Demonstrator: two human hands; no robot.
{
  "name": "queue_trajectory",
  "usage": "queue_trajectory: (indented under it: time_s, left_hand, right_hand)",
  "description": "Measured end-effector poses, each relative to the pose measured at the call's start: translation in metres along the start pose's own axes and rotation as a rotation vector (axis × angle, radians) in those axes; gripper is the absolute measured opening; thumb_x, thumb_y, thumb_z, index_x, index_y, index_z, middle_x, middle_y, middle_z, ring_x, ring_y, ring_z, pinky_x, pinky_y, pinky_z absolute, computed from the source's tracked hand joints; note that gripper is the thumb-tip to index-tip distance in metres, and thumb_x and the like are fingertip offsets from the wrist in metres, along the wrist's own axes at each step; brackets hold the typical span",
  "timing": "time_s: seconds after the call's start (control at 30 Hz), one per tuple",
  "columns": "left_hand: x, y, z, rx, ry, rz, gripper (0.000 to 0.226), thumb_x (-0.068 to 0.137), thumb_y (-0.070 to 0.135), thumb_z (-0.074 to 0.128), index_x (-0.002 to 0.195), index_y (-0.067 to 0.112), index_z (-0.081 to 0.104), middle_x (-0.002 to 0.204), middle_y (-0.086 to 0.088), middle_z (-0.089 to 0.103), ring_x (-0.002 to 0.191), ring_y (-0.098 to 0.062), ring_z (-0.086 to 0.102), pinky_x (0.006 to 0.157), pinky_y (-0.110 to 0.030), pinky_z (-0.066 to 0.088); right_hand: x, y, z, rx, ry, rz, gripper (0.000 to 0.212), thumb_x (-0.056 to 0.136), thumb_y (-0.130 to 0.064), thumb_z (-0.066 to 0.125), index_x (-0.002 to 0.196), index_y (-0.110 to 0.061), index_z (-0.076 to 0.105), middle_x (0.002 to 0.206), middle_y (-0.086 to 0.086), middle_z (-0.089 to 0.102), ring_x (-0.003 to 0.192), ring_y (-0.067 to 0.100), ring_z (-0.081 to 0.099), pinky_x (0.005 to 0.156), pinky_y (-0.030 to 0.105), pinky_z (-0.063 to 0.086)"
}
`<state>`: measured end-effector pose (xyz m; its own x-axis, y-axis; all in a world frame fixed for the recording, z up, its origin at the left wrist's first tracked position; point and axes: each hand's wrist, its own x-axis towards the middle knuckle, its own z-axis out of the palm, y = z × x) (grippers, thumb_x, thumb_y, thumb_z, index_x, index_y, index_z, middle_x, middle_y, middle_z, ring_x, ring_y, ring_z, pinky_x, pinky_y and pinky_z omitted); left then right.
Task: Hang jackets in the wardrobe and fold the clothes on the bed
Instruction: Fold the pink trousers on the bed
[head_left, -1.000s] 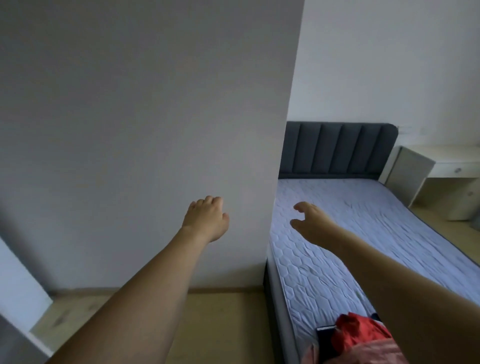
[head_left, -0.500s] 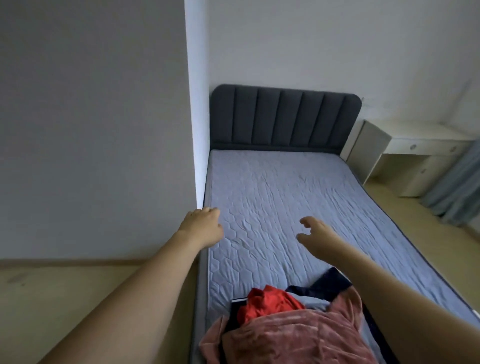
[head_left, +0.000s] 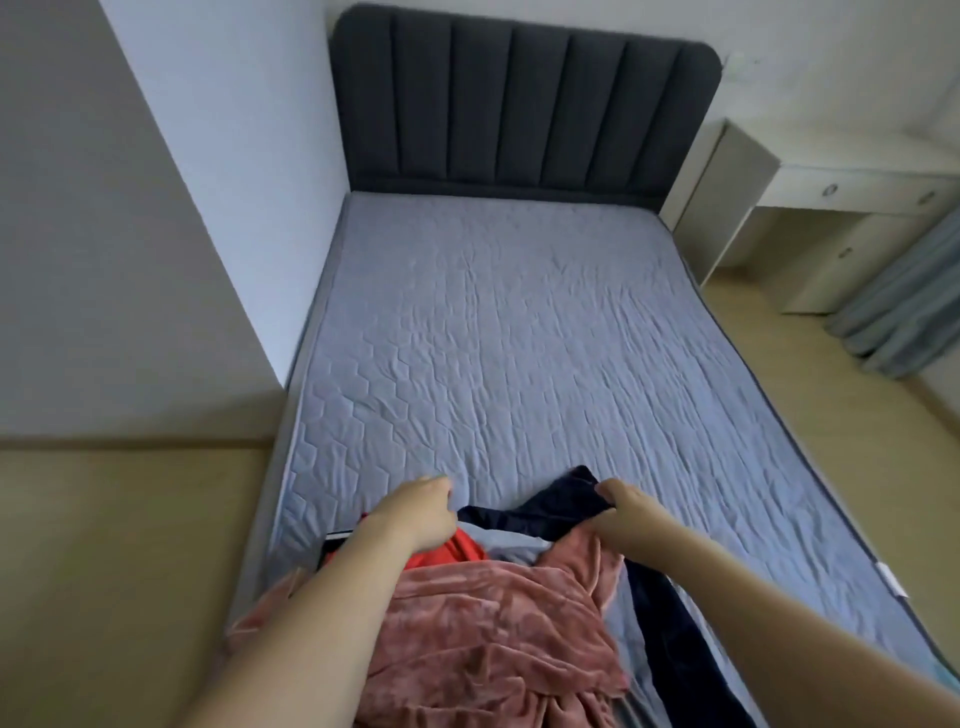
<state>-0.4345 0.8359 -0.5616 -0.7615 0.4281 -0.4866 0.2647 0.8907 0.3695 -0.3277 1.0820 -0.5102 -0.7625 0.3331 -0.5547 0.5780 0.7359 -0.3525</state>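
Observation:
A pile of clothes lies at the foot of the bed (head_left: 519, 322). A pink velvet garment (head_left: 493, 639) is on top, nearest me. Behind it show a red garment (head_left: 460, 556) and a light blue-grey piece (head_left: 511, 545). A navy garment (head_left: 545, 506) runs along the far side of the pile and down its right side. My left hand (head_left: 415, 514) curls its fingers round the left end of the navy garment's far edge. Its raised far corner is pinched by my right hand (head_left: 621, 506). No wardrobe or hanger is in view.
The grey quilted mattress stretches bare to a dark padded headboard (head_left: 519, 98). A grey wall panel (head_left: 104, 234) stands left of the bed. A white desk with drawers (head_left: 831, 208) and a grey-blue curtain (head_left: 904, 312) are at the right. Wood floor (head_left: 104, 545) flanks both sides.
My view swung from the grey panel to the bed and tilted down. Both hands, held out open before, have dropped onto the pile and taken hold of the navy garment.

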Motion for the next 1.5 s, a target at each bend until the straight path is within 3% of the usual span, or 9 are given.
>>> queue_trajectory:
  time_s: [0.23, 0.4, 0.5, 0.6, 0.7, 0.8, 0.97, 1.17, 1.5]
  left_hand:
    - [0.069, 0.083, 0.164, -0.154, -0.106, -0.062, 0.010, 0.087, 0.023, 0.049, 0.097, 0.025, 0.053, 0.119, -0.003, 0.061, 0.106, -0.022, 0.059, 0.085, -0.031, 0.045]
    - [0.094, 0.076, 0.290, 0.040, -0.296, -0.161, 0.074, 0.078, 0.037, 0.063, 0.146, 0.028, 0.035, 0.154, -0.002, 0.031, 0.139, -0.026, 0.035, 0.113, -0.040, 0.034]
    - [0.082, 0.067, 0.357, 0.275, -0.395, -0.284, 0.101, 0.075, 0.047, 0.071, 0.154, 0.032, 0.010, 0.161, -0.003, -0.008, 0.148, -0.033, 0.006, 0.114, -0.062, 0.018]
    - [0.070, 0.057, 0.399, 0.316, -0.056, -0.231, 0.063, 0.076, 0.031, 0.069, 0.135, 0.033, 0.049, 0.154, -0.011, 0.030, 0.134, -0.036, 0.038, 0.102, -0.060, 0.038]
    - [0.062, 0.050, 0.401, 0.119, 0.206, -0.158, 0.031, 0.067, 0.014, 0.067, 0.096, 0.025, 0.062, 0.105, -0.003, 0.064, 0.092, -0.032, 0.064, 0.074, -0.043, 0.052]
    - [0.046, 0.072, 0.351, -0.171, 0.393, -0.308, 0.036, 0.081, 0.011, 0.056, 0.115, 0.021, 0.062, 0.108, -0.004, 0.069, 0.103, -0.031, 0.063, 0.083, -0.038, 0.048]
    - [-0.026, 0.110, 0.213, -0.257, 0.539, -0.308, 0.042, 0.073, 0.008, 0.061, 0.112, 0.025, 0.058, 0.094, -0.008, 0.071, 0.094, -0.035, 0.065, 0.071, -0.038, 0.046]
    - [-0.120, 0.183, 0.087, -0.013, 0.764, -0.192, 0.027, 0.073, 0.024, 0.075, 0.095, 0.025, 0.059, 0.087, 0.003, 0.067, 0.085, -0.026, 0.065, 0.061, -0.035, 0.046]
    - [-0.177, 0.309, 0.007, -0.549, 0.945, -0.558, 0.010, 0.082, 0.008, 0.054, 0.087, 0.010, 0.063, 0.092, -0.018, 0.069, 0.093, -0.040, 0.063, 0.069, -0.035, 0.043]
  right_hand:
    - [0.131, 0.162, 0.055, -0.021, -0.206, -0.021, 0.030, 0.082, -0.037, 0.044, 0.100, -0.015, 0.055, 0.101, 0.004, 0.059, 0.081, 0.017, 0.053, 0.069, 0.029, 0.045]
    - [0.178, 0.222, 0.147, 0.111, -0.374, -0.040, 0.033, 0.080, -0.026, 0.059, 0.110, -0.011, 0.058, 0.099, 0.002, 0.062, 0.093, 0.019, 0.060, 0.082, 0.033, 0.051]
    - [0.195, 0.251, 0.220, 0.048, -0.524, -0.017, 0.078, 0.072, -0.025, 0.068, 0.141, -0.015, 0.035, 0.136, 0.012, 0.045, 0.120, 0.027, 0.052, 0.098, 0.038, 0.048]
    - [0.192, 0.268, 0.271, -0.093, -0.654, -0.054, 0.134, 0.065, -0.038, 0.080, 0.150, -0.027, -0.023, 0.157, -0.001, -0.008, 0.145, 0.032, 0.015, 0.116, 0.042, 0.028]
    - [0.187, 0.271, 0.278, 0.041, -0.564, -0.044, 0.125, 0.060, -0.038, 0.082, 0.150, -0.026, -0.003, 0.146, 0.009, 0.031, 0.130, 0.029, 0.039, 0.107, 0.042, 0.040]
    - [0.176, 0.249, 0.240, 0.335, -0.486, -0.034, 0.060, 0.069, -0.026, 0.082, 0.121, -0.017, 0.056, 0.109, 0.002, 0.065, 0.099, 0.016, 0.061, 0.088, 0.032, 0.053]
    - [0.102, 0.172, 0.082, 0.577, -0.526, -0.130, 0.025, 0.074, -0.019, 0.075, 0.098, -0.019, 0.073, 0.089, 0.008, 0.075, 0.083, 0.020, 0.072, 0.084, 0.039, 0.059]
    - [-0.022, 0.093, -0.115, 0.943, -0.504, -0.336, 0.037, 0.073, -0.007, 0.061, 0.108, 0.006, 0.066, 0.108, 0.036, 0.064, 0.092, 0.039, 0.063, 0.087, 0.049, 0.051]
    - [-0.157, 0.138, -0.362, 1.182, -0.293, -0.795, 0.032, 0.071, 0.006, 0.045, 0.098, 0.010, 0.061, 0.087, 0.021, 0.067, 0.078, 0.029, 0.064, 0.072, 0.032, 0.053]
